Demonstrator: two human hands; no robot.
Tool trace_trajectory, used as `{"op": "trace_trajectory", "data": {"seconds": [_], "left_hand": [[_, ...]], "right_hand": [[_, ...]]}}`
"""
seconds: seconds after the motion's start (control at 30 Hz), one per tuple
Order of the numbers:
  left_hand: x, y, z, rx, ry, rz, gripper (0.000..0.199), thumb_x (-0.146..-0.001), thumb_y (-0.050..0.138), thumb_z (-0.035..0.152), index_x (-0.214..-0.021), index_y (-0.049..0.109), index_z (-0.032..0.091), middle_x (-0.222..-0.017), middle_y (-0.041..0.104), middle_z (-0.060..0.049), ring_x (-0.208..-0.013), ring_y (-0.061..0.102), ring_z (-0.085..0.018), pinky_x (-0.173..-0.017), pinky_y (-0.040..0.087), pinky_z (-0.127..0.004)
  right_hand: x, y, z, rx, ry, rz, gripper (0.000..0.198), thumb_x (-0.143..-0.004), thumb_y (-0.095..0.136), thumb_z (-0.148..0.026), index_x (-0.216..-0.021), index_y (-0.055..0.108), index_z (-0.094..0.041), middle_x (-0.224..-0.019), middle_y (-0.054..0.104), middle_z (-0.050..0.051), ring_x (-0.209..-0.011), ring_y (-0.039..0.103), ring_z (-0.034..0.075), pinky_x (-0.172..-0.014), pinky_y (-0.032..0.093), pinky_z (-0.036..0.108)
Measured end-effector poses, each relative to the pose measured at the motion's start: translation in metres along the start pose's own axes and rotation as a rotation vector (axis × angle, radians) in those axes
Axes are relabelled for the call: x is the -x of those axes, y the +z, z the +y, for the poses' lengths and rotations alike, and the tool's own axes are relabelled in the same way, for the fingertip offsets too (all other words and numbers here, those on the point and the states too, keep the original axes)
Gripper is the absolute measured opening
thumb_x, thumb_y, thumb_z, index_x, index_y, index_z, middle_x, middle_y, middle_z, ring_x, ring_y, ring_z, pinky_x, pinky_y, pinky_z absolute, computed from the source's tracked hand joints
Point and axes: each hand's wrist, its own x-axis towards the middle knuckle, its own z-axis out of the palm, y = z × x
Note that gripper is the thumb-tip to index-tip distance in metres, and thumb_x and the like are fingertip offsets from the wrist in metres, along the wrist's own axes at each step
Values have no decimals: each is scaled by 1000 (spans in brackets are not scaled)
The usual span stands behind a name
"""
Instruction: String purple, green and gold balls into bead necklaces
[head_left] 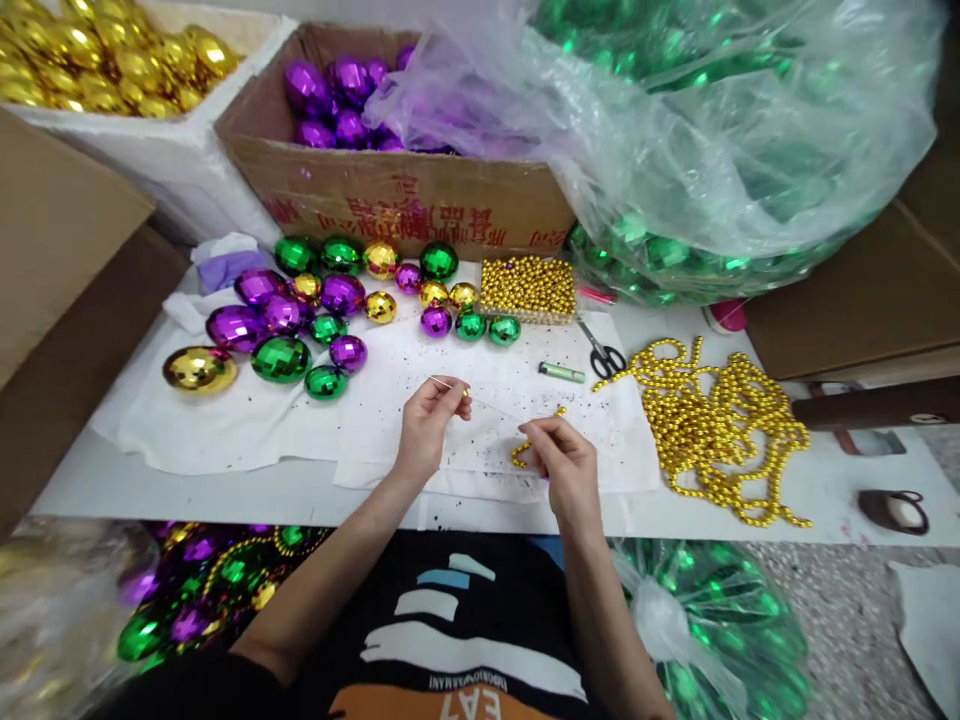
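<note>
The left hand (426,425) pinches a thread (495,407) by a gold bead (465,393). The right hand (564,455), fingertips together, holds the thread beside a short bead chain (518,456).

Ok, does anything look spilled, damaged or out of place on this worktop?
Yes: tiny dark specks are scattered over the flat white cloth, around and between the left hand and right hand. They look odd against its otherwise plain surface, like stray debris, though they're too small to identify.
</note>
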Motion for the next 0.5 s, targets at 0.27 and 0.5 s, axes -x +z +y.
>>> {"op": "trace_trajectory", "data": {"seconds": [0.27,0.5], "left_hand": [[-99,28,17,-632,374,-248,36,-99,48,43,-111,69,16,-92,72,-9,-85,66,-20,-79,52,-33],[-202,62,22,-1472,515,-225,26,-81,52,1,-76,72,17,-95,70,-18,-111,56,-34,-98,37,-51]], "right_hand": [[-15,-19,-8,-245,24,78,27,-72,81,-42,-71,70,-18,-66,47,-4,-48,39,4,-42,27,21],[-18,-30,-7,-261,2,111,26,-70,82,-40,-68,72,-17,-71,47,-3,-48,38,2,-43,26,21]]}}
